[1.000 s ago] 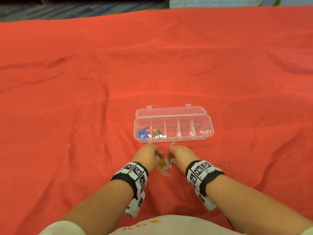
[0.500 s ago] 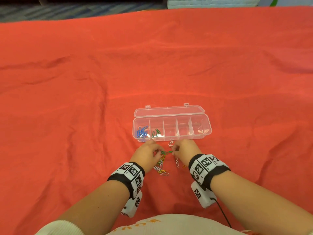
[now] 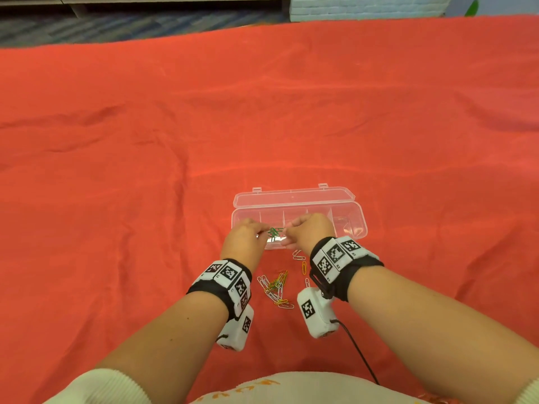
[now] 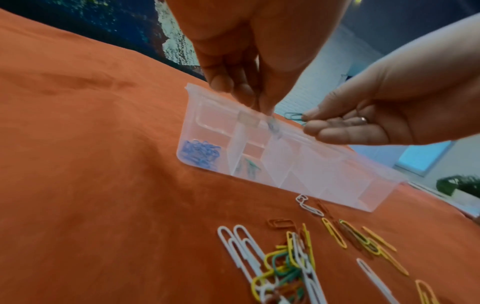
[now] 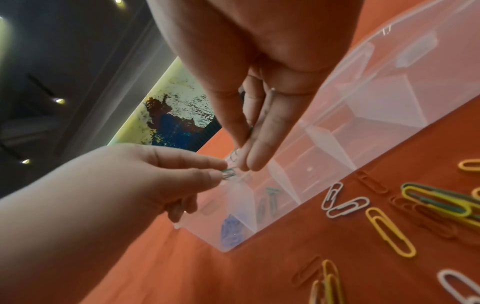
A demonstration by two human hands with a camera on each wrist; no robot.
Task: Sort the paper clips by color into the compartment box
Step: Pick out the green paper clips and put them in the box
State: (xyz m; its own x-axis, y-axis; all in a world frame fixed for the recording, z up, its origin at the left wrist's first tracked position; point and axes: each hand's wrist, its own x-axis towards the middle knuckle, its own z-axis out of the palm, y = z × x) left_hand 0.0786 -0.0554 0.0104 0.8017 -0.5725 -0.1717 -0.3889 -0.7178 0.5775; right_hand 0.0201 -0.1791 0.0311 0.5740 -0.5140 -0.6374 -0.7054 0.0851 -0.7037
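Note:
A clear compartment box (image 3: 354, 225) lies open on the red cloth, lid (image 3: 294, 196) folded back. Blue clips (image 4: 200, 153) fill its leftmost compartment; a few green clips (image 4: 249, 166) lie in the second. Both hands hover over the box's left half. My left hand (image 3: 264, 232) and my right hand (image 3: 287, 233) each pinch an end of a small bunch of green paper clips (image 3: 273, 231) held between them. In the right wrist view the left hand (image 5: 221, 171) pinches a green clip (image 5: 230, 171). The left wrist view has the right hand (image 4: 307, 118) pinching another green clip (image 4: 293, 116).
A loose pile of white, yellow, orange and green clips (image 3: 275, 287) lies on the cloth just in front of the box, between my wrists. A few stray clips (image 3: 300, 259) sit near the box's front wall. The red cloth (image 3: 145, 199) stretches wide on all sides.
Both hands have risen from the pile and moved forward over the box, carrying the green clips between them.

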